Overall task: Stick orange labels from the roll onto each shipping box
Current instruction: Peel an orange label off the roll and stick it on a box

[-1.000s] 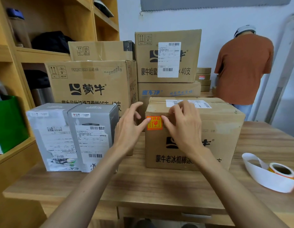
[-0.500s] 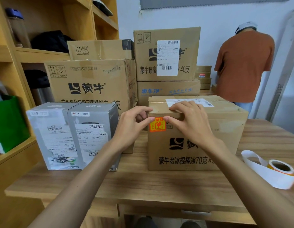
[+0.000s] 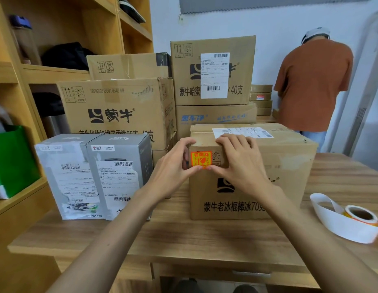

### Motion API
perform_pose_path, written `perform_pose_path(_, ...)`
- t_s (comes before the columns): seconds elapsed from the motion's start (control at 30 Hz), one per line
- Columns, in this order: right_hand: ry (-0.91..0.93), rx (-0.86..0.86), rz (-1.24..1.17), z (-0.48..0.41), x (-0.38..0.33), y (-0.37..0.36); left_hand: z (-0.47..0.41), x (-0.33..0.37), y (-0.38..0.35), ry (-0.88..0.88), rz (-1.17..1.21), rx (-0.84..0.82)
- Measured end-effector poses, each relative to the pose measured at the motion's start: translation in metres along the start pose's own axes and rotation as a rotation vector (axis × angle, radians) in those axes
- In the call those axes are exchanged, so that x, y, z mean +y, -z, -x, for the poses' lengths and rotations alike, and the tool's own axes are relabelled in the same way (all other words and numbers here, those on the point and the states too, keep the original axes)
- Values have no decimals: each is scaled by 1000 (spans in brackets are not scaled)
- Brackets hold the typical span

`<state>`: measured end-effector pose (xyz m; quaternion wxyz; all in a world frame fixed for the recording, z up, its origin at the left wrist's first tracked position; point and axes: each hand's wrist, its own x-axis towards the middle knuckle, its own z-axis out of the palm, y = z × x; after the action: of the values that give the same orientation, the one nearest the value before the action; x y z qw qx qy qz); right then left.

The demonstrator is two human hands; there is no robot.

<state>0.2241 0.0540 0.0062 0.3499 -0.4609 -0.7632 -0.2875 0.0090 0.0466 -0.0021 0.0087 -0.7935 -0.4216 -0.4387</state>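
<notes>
Head view: at the far left stands a wooden shelf (image 3: pixel 57 72), with a green bag (image 3: pixel 12 157) on its lower board. Next to it, two grey boxes (image 3: pixel 78 176) stand side by side on the table (image 3: pixel 205 235), each with a white shipping slip on its front. Behind them brown cartons (image 3: pixel 116 113) are stacked in two piles, and the tallest carries a white slip.

The left hand (image 3: pixel 173 172) grips the upper left corner of the box (image 3: pixel 285 176). Its fingers curl over the top edge and its thumb reaches in to the lower edge of the label (image 3: pixel 201 159). The label is orange and square with red print, and it lies flat on the box's front face, high up near the left corner. It sits framed between the two hands. The right hand (image 3: pixel 240 163) holds the box the same way from the other side: fingers hooked over the top edge, thumb pressed at the label's lower right corner. The two thumb tips nearly meet under the label. A white shipping slip lies on the box's top, just behind the right fingers.

Farther right, the roll (image 3: pixel 361 215) lies on the table, well apart from the box, with a loop of white backing paper curling round it. At the back right a person (image 3: pixel 312 85) in an orange shirt stands facing away.
</notes>
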Motion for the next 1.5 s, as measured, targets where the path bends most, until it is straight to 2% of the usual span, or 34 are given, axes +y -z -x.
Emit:
perform_pose_path(0.23,39,1,-17,2,4,0,3,-7,9,-33,80,-55)
perform_pose_path(0.53,-19,68,-81,-1,2,-2,-1,-6,8,-35,133,-12)
perform_pose_path(0.77,20,-45,-185,5,12,13,11,5,11,-54,103,-34)
perform_pose_path(0.93,-44,-144,-415,15,27,45,26,35,4,-147,15,3)
perform_pose_path(1.07,-133,-117,-335,38,33,80,29,67,4,-227,109,8)
perform_pose_path(1.17,-211,-141,-212,55,25,99,14,73,12,-115,202,209)
perform_pose_path(1.23,-274,-171,-163,60,15,106,-1,60,14,66,170,280)
perform_pose_path(1.33,-361,-178,-61,65,-3,112,-19,36,10,352,217,121)
perform_pose_path(1.43,-382,-176,82,71,-14,112,-23,34,5,392,378,-66)
perform_pose_path(1.5,-399,-157,108,75,-15,111,-20,38,7,377,435,-83)
